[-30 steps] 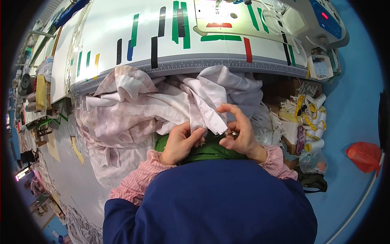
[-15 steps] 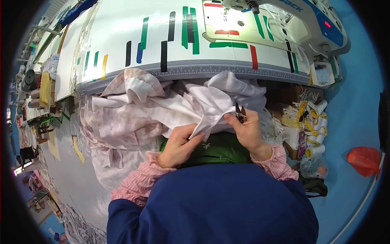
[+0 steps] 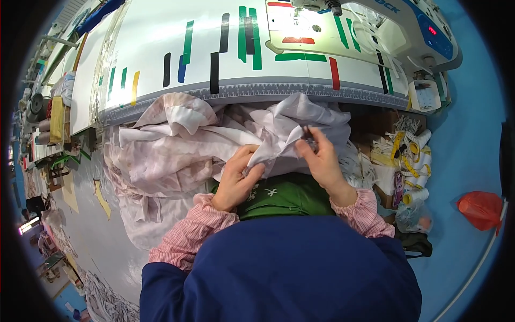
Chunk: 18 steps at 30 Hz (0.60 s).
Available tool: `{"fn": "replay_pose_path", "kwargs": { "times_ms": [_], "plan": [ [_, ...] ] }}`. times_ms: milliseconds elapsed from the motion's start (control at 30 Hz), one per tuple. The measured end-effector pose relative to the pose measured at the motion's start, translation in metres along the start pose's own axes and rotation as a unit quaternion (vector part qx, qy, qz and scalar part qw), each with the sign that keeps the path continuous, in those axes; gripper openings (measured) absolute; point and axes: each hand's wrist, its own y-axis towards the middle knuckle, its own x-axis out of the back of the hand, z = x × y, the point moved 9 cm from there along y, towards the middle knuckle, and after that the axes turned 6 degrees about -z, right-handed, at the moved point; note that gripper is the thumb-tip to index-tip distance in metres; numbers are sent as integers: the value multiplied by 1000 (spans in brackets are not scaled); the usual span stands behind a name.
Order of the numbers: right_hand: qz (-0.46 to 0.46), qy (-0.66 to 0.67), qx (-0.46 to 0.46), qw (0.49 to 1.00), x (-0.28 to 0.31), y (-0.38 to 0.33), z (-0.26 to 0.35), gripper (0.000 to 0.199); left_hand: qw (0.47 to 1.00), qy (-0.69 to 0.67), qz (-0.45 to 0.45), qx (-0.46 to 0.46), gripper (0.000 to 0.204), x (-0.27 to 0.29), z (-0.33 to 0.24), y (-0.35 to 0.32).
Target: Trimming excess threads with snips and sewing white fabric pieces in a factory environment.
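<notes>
Pale pinkish-white fabric (image 3: 171, 153) lies bunched along the table's front edge and over my lap. My left hand (image 3: 238, 180) is closed on a folded edge of it, pinched between thumb and fingers. Just to the right, my right hand (image 3: 322, 161) is curled beside the same piece, its thumb close to the cloth. Dark thread snips (image 3: 307, 134) are tucked in its fingers, blurred and mostly hidden. Whether the right thumb also grips the fabric, I cannot tell.
A sewing machine (image 3: 413, 32) stands at the far right of the white table (image 3: 155, 32), marked with coloured tape strips. A ruler strip (image 3: 241, 88) runs along its front edge. Tape measures (image 3: 413, 155) and scraps fill a box at right. A red bag (image 3: 480, 209) lies beyond.
Both hands have moved slightly up toward the table with the fabric edge. My right hand has turned, and the snips' blades, plain before, are now blurred and partly hidden.
</notes>
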Motion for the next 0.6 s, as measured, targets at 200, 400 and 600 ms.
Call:
{"fn": "replay_pose_path", "kwargs": {
  "times_ms": [200, 400, 600],
  "plan": [
    [176, 36, 126, 976, -13, -58, 52, 44, 978, -155, -29, 135, 31, -8, 27, -9],
    [125, -20, -56, 990, -20, -47, -12, 34, 985, -121, -40, 114, 22, -10, 14, -4],
    [99, -46, -15, 994, -17, -38, -15, 42, 990, -113, -41, 79, 20, -9, 6, -2]
  ]
}}
